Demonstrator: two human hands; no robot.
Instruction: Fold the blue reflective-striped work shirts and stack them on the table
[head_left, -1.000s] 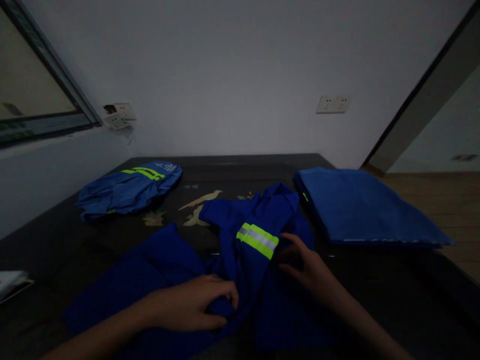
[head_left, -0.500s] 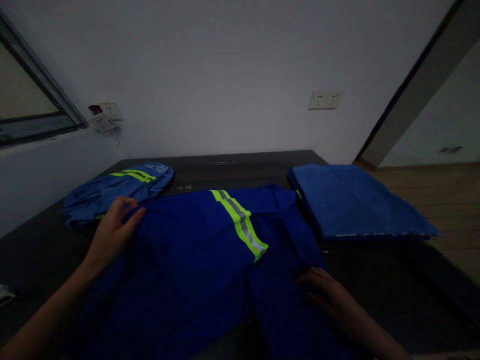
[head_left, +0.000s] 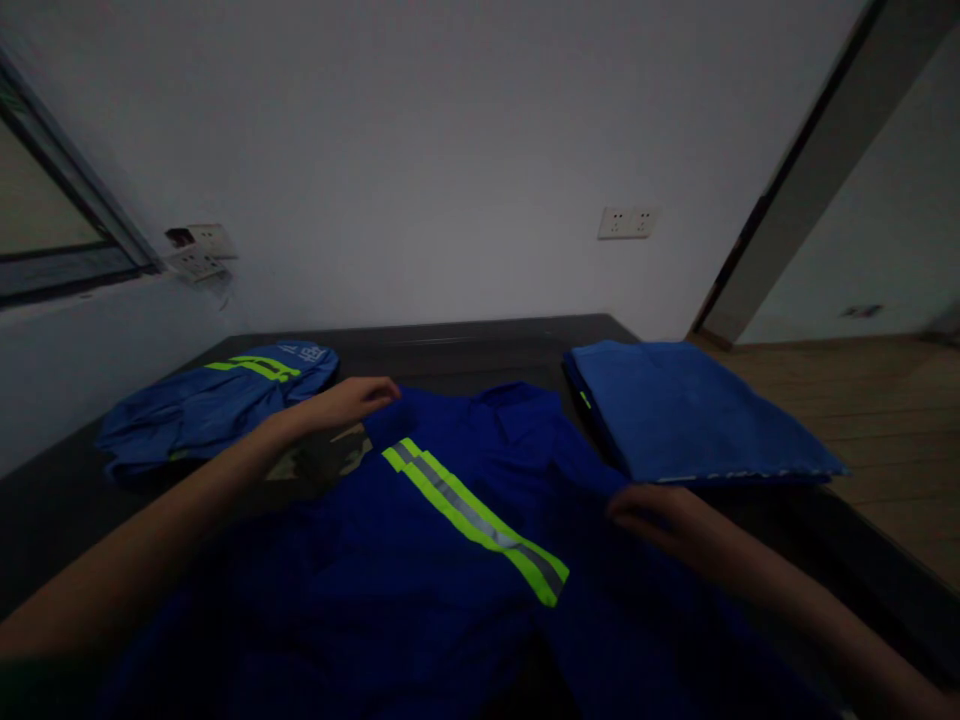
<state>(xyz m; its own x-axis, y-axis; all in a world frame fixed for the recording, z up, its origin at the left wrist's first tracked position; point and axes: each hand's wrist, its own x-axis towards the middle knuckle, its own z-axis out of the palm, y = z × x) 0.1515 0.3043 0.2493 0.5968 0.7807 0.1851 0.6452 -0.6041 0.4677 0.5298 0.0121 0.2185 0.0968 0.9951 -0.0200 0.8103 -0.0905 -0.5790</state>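
Observation:
A dark blue work jacket (head_left: 330, 570) lies spread on the dark table, with a yellow-green and silver reflective strip (head_left: 465, 510) running slantwise across it. At its far left edge, my left hand (head_left: 360, 398) is closed with the fingers pinched on the cloth. My right hand (head_left: 664, 508) pinches the right side of the jacket, thumb and fingers together at the edge. Part of a camouflage-patterned cloth (head_left: 326, 465) shows beside the jacket, below my left wrist. The jacket's near part is dark and hard to make out.
A crumpled blue garment (head_left: 217, 400) with yellow-green strips lies at the left on the dark table (head_left: 442, 350). Folded blue cloth (head_left: 690, 410) is stacked at the right. Behind stands a pale wall with sockets (head_left: 628, 222). Wooden floor (head_left: 840, 400) shows at the right.
My left hand has moved right and pulled the jacket's left edge inward, uncovering the camouflage cloth. My right hand has moved up to the jacket's right edge. The reflective strip now lies more slanted.

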